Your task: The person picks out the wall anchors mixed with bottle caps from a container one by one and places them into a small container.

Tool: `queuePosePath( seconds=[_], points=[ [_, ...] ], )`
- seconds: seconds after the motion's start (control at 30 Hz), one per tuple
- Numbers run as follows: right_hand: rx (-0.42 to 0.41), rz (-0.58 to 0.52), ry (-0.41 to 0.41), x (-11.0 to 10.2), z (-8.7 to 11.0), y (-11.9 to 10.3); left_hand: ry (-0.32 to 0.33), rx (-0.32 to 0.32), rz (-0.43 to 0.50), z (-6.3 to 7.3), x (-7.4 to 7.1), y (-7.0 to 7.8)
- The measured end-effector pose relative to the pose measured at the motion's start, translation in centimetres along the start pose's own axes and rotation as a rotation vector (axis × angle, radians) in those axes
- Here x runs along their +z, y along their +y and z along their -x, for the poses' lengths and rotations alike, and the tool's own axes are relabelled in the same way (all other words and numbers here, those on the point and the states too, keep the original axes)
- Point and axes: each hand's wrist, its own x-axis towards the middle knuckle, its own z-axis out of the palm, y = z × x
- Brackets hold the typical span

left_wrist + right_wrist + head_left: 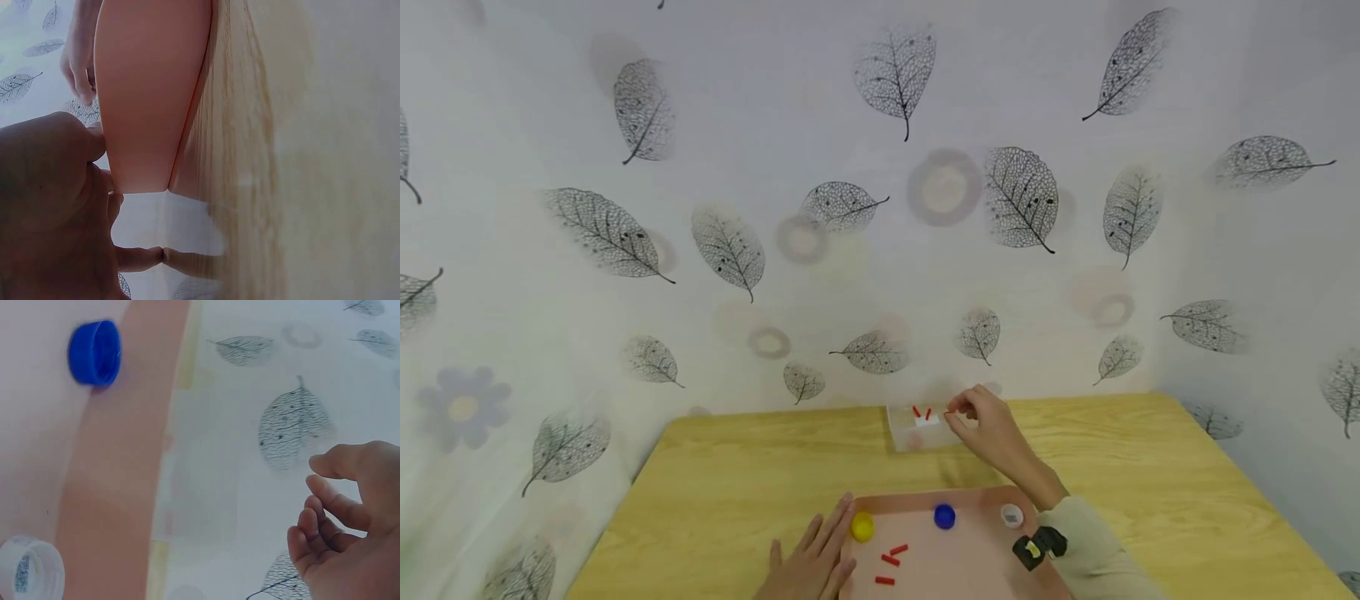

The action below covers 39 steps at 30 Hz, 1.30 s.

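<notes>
My right hand (988, 429) is over the right end of a translucent white box (904, 442) at the back of the table. Its thumb and forefinger pinch a small red stick (950, 411), of which only a bit shows. Two more red sticks (928, 413) are in that box, by a white patch. In the right wrist view the same hand (344, 512) has thumb and forefinger tips close together, other fingers curled. My left hand (812, 558) lies with spread fingers along the left edge of a pink tray (955, 567); the left wrist view shows its fingers against the tray's outer wall (147, 94).
Inside the tray, a yellow cap (862, 527), a blue cap (944, 517) and a white cap (1012, 516) sit along the far side. Three red sticks (890, 560) lie at its left. The wooden table (737, 467) meets a leaf-patterned wall covering (820, 308) behind the box.
</notes>
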Motion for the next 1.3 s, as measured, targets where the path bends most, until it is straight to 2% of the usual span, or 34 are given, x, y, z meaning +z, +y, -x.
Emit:
queuePosePath(
  seconds=[0.3,0.5,0.67,0.8,0.97,1.07,1.17,1.3],
  points=[
    [-0.026,-0.067,0.030,-2.1,3.4,-3.0,0.025,0.021,0.001,0.1,-0.2,-0.1],
    [-0.005,-0.092,0.056,-2.3,5.8,-4.4,0.021,0.032,0.012,0.3,-0.4,-0.1],
    [-0.051,-0.129,0.092,-1.9,7.2,-5.4,0.012,0.031,0.013,0.2,-0.3,-0.3],
    [-0.045,-0.187,0.054,-1.3,7.9,-6.0,0.025,0.038,0.014,0.1,-0.2,-0.3],
    [0.037,-0.159,-0.003,-0.1,8.6,-6.5,0.034,0.049,0.004,0.1,-0.1,-0.2],
    [0.046,-0.210,-0.051,0.8,9.0,-6.6,0.036,0.048,-0.005,0.2,-0.1,-0.3],
    [0.038,-0.307,-0.112,1.7,9.3,-6.5,0.033,0.045,-0.003,0.2,-0.1,-0.3],
    [0.037,-0.352,-0.165,2.6,9.6,-6.3,0.025,0.044,0.013,0.2,-0.3,-0.2]
  ],
)
